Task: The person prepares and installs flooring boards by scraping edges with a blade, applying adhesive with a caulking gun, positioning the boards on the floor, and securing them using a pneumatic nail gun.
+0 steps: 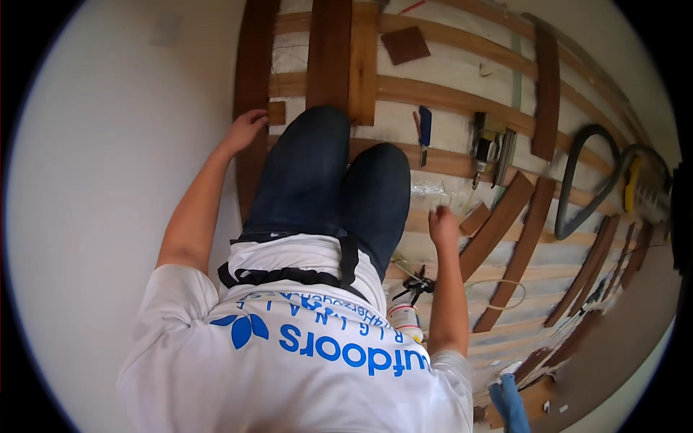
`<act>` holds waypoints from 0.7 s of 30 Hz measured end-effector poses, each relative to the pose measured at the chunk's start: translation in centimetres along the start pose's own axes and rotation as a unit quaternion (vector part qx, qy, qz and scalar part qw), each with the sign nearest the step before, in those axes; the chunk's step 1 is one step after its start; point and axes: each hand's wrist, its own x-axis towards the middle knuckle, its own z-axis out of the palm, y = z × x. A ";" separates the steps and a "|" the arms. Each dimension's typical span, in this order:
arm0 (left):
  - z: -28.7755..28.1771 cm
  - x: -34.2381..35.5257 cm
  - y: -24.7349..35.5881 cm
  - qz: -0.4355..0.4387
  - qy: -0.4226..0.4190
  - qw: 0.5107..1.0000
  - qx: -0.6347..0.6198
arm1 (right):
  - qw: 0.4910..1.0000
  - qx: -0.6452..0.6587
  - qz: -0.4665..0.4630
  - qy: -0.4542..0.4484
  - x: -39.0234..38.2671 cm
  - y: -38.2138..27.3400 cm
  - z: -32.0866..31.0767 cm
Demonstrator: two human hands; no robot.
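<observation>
My left hand (247, 131) lies over the dark brown floorboard (254, 58) along the left wall, fingers stretched out. Its fingertips reach the edge of a small square wood block (276, 113); whether they touch it I cannot tell. My right hand (443, 224) is raised to the right of my knees with its fingers curled together. Whatever it may hold is too small to make out. Close by lies a short brown wood offcut (474, 219). Between my knees and the wall run another dark board (328, 54) and a lighter wood strip (362, 65).
Pale joists (447, 94) cross foil-covered ground. A blue utility knife (424, 130), a power drill (485, 148), a square wood piece (406, 45) and loose planks (516, 252) lie to the right. A grey hose (570, 180) curves beyond. A tub (405, 320) stands beside my waist.
</observation>
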 end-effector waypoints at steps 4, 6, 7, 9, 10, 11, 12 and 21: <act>2.8 11.3 6.2 0.051 -0.046 0.998 0.001 | 0.979 -0.020 -0.095 0.178 12.3 -7.2 -0.6; 3.7 16.9 8.7 0.068 -0.042 0.997 -0.009 | 0.984 -0.012 -0.084 0.156 16.9 -11.2 -0.1; 4.1 19.7 10.4 0.077 -0.016 0.997 0.013 | 0.985 -0.015 -0.065 0.158 18.5 -12.6 0.5; 2.1 25.6 9.1 0.126 0.118 0.977 0.123 | 0.985 0.050 -0.032 0.160 22.0 -17.3 3.1; 3.3 28.3 12.0 0.112 0.122 0.980 0.110 | 0.984 0.018 -0.024 0.173 23.2 -16.2 3.6; 4.8 30.3 15.1 0.087 0.128 0.983 0.101 | 0.987 0.012 -0.037 0.156 23.5 -15.6 3.6; 5.6 32.0 16.3 0.040 0.121 0.988 0.085 | 0.990 0.013 -0.064 0.129 23.5 -16.1 3.9; 12.4 36.4 16.3 0.090 0.295 0.934 0.182 | 0.996 -0.071 -0.057 0.011 27.8 -16.4 -0.2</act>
